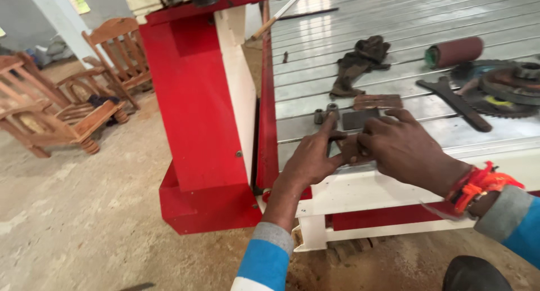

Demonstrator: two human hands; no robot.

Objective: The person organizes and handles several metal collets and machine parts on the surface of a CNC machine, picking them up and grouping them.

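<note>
There, both hands met at the bed's near edge — left hand (312, 159) and right hand (394, 147) pinching a small metal piece (350, 147), barely visible between their fingertips.

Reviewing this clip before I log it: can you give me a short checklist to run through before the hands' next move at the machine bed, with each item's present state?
1. Both hands in view: ok. Left hand and right hand meet at the bed's near edge.
2. What the fingers hold: cannot tell; the hands cover it.
3. Small metal pieces within reach: ok, just beyond the left fingertips.
4. Flat plates lying flat: ok, beside the right hand.
5. Wrench and saw blades apart from the hands: ok, farther right.
6. Red wrist thread free of the machine: ok.
</note>
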